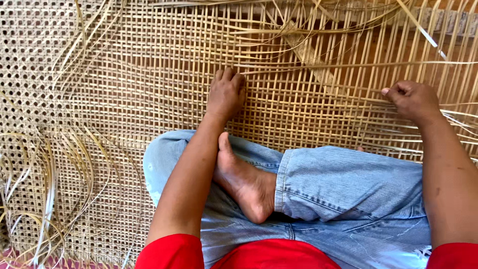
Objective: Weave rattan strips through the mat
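Observation:
I sit cross-legged on a wide woven cane mat (164, 79) of pale rattan strips. My left hand (226, 93) presses down on the open lattice near the middle, fingers curled onto the strips. My right hand (412, 99) is at the right side, fingers pinched on a thin cane strand (348, 64) that runs leftward across the weave. The weave is tight at the left and looser, with wider gaps, toward the right.
Loose cane strands (45, 189) curl in a bundle at the lower left. More loose strands arch across the top (318, 20). My bare foot (244, 184) and jeans-clad legs (348, 189) rest on the mat. Reddish floor (388, 45) shows through the gaps.

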